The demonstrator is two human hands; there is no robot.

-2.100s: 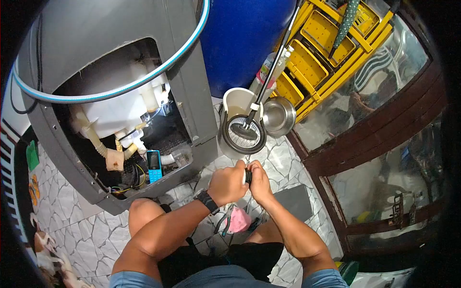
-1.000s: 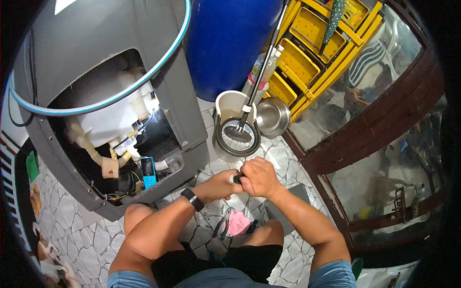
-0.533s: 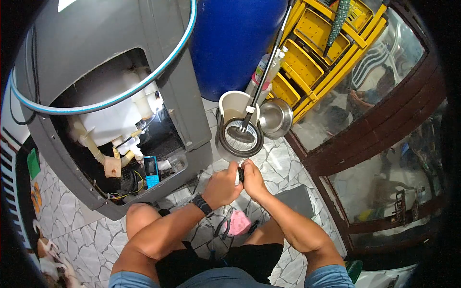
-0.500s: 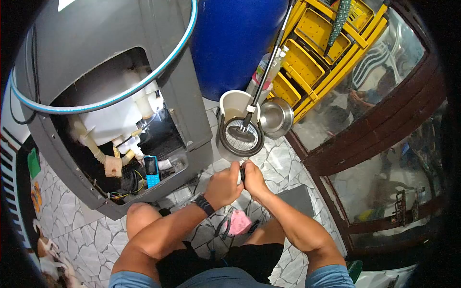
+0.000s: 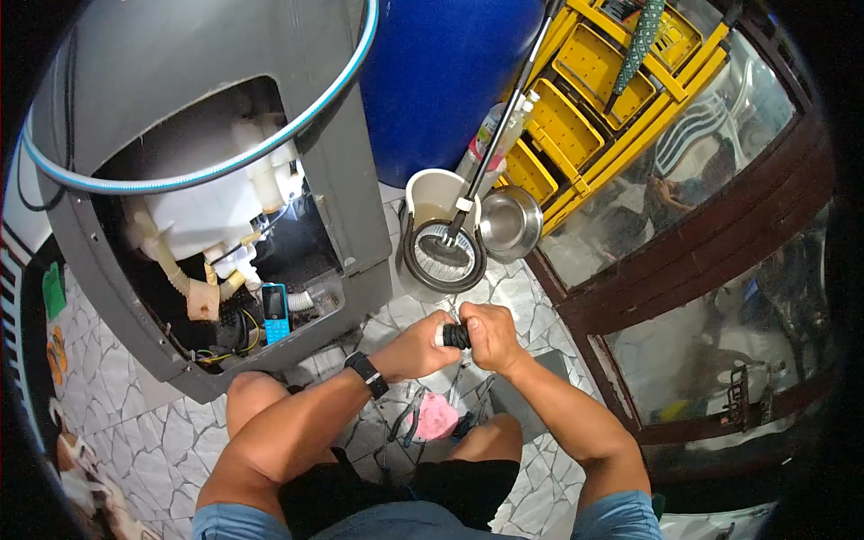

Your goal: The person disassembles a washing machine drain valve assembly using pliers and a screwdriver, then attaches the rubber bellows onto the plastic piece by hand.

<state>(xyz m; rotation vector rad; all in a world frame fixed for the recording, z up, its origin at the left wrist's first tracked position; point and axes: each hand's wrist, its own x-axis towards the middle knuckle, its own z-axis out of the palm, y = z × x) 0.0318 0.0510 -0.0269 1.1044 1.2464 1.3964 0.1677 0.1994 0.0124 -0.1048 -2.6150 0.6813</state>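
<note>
The blue barrel [image 5: 441, 99] runs past the top edge. The right hand [image 5: 493, 338] partly hides the black-and-white piece [image 5: 456, 336].

Left hand [image 5: 417, 347] and right hand [image 5: 493, 338] grip a black-and-white part [image 5: 455, 336] between them, above the tiled floor [image 5: 148, 430]; pink item [image 5: 435, 417] lies below.

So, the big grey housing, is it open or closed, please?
Open: the grey housing has an uncovered gap, and through it the white plastic part and a ribbed hose are visible.
</note>
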